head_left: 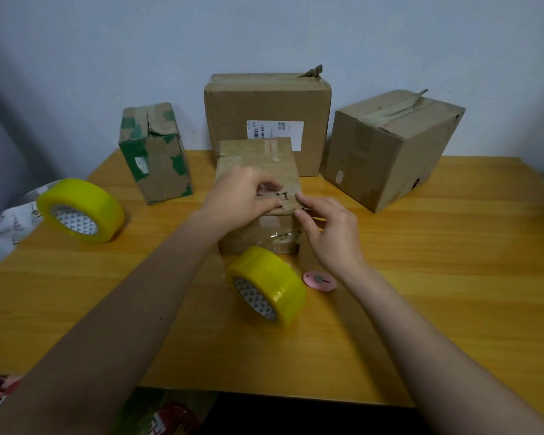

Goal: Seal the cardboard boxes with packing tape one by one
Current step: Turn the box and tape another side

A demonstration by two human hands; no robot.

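Both hands (283,215) pinch the small box's (258,171) torn flap, hiding its edge.

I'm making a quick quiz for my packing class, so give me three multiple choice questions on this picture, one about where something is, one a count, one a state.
1. Where does the pink cutter lie?
A. on a box
B. on the table, right of the near tape roll
C. on the floor

2. How many yellow tape rolls show?
A. one
B. two
C. four

3. What are the hands doing?
A. both at the small box
B. both idle
C. lifting a roll

Answers: 1 B, it lies beside that roll. 2 B, the far tape roll makes two. 3 A, left hand and right hand finger its torn top edge.
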